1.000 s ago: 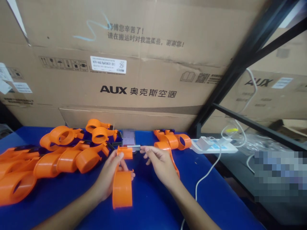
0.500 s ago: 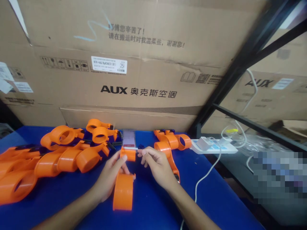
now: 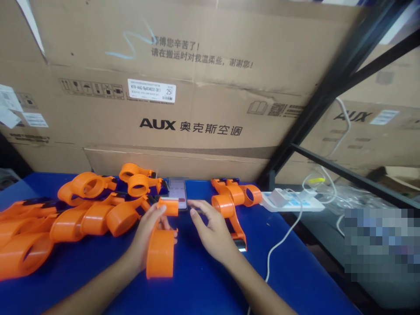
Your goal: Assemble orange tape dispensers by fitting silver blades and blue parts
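An orange tape dispenser (image 3: 160, 253) is in my left hand (image 3: 149, 227), held above the blue table with its wide ring toward me. My left thumb presses on the narrower orange end piece, and the other fingers curl behind it. My right hand (image 3: 210, 225) is just to the right, apart from the dispenser. Its thumb and index finger point left with a small gap between them, and I make out nothing held there. Behind the hands lies a phone (image 3: 177, 189) with a lit screen.
Several orange tape dispensers (image 3: 67, 223) crowd the left of the blue table (image 3: 206, 280). More dispensers (image 3: 223, 204) lie right of my right hand, one with a toothed blade. A white power strip (image 3: 306, 202) with a cable sits farther right. A large carton (image 3: 197, 96) stands behind.
My left hand has moved the tape dispenser a little left and up. My right hand's fingertips, earlier pinched close at the dispenser's end, are now apart from it and more spread.
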Available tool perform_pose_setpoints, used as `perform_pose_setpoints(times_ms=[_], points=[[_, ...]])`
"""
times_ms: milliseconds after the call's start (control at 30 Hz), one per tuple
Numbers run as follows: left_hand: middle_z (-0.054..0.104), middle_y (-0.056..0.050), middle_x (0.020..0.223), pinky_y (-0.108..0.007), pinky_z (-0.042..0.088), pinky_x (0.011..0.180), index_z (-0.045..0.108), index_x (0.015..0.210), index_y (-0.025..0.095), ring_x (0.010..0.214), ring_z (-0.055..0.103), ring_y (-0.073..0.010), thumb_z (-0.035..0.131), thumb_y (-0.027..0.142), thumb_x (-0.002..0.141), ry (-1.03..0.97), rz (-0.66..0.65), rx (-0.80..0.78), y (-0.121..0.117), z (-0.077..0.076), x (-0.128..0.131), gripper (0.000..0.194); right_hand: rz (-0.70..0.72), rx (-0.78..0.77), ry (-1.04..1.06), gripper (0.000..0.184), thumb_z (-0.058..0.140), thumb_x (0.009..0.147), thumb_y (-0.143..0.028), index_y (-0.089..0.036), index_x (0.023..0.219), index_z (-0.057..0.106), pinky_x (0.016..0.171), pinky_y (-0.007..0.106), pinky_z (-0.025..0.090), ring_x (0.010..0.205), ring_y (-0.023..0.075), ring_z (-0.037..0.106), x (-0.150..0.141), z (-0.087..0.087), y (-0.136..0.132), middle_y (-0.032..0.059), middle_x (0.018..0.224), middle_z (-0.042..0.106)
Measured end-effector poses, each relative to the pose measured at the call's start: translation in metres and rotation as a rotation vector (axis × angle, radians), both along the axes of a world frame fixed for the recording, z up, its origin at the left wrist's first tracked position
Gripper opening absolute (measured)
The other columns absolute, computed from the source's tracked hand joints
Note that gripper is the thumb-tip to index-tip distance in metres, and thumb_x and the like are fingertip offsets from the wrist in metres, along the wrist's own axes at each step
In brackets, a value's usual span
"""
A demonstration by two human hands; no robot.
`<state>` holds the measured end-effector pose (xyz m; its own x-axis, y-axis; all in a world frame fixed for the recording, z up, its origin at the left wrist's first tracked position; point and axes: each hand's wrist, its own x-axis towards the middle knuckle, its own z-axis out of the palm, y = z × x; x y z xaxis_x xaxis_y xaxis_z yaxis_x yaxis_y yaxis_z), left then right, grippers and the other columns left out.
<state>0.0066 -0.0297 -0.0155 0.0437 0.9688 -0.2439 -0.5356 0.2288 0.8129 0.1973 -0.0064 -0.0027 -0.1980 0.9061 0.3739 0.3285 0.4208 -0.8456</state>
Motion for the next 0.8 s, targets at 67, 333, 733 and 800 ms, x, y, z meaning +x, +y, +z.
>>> perform_pose_setpoints(times_ms=[67, 333, 733, 800], points=[[0.06, 0.001, 0.055, -0.028, 0.053, 0.048, 0.054, 0.074, 0.018, 0.049, 0.066, -0.0198, 0.075, 0.051, 0.083, -0.011, 0.009, -0.009, 0.002, 0.0, -0.003, 0.04, -0.061, -0.02, 0.009, 0.042, 0.061, 0.099, -0.041, -0.027, 0.138, 0.064, 0.109, 0.05, 0.05, 0.125, 0.0297, 0.065, 0.0, -0.009, 0.003, 0.0104, 0.138, 0.067], [0.057, 0.001, 0.051, -0.029, 0.053, 0.049, 0.053, 0.062, 0.018, 0.048, 0.064, -0.0187, 0.074, 0.052, 0.084, -0.007, 0.0, 0.049, 0.001, -0.005, -0.003, 0.045, -0.045, -0.002, 0.075, 0.043, 0.051, 0.103, -0.036, -0.025, 0.144, 0.057, 0.114, 0.048, 0.047, 0.134, 0.0261, 0.06, 0.001, -0.014, 0.024, 0.0113, 0.146, 0.062], [0.054, 0.001, 0.049, -0.029, 0.052, 0.05, 0.051, 0.06, 0.02, 0.046, 0.062, -0.018, 0.065, 0.046, 0.092, -0.055, -0.011, 0.259, -0.008, 0.002, -0.007, 0.044, 0.163, 0.259, -1.009, 0.031, 0.066, 0.096, -0.037, -0.022, 0.123, 0.073, 0.092, 0.038, 0.042, 0.104, 0.0271, 0.052, -0.065, 0.014, 0.083, 0.0132, 0.113, 0.063], [0.052, 0.004, 0.049, -0.03, 0.053, 0.05, 0.053, 0.065, 0.02, 0.045, 0.061, -0.0181, 0.067, 0.046, 0.091, -0.054, 0.0, 0.254, -0.007, 0.0, -0.007, 0.039, 0.15, 0.246, -1.044, 0.035, 0.069, 0.093, -0.048, -0.022, 0.115, 0.075, 0.091, 0.039, 0.041, 0.102, 0.0288, 0.051, -0.076, 0.009, 0.091, 0.0134, 0.107, 0.062]])
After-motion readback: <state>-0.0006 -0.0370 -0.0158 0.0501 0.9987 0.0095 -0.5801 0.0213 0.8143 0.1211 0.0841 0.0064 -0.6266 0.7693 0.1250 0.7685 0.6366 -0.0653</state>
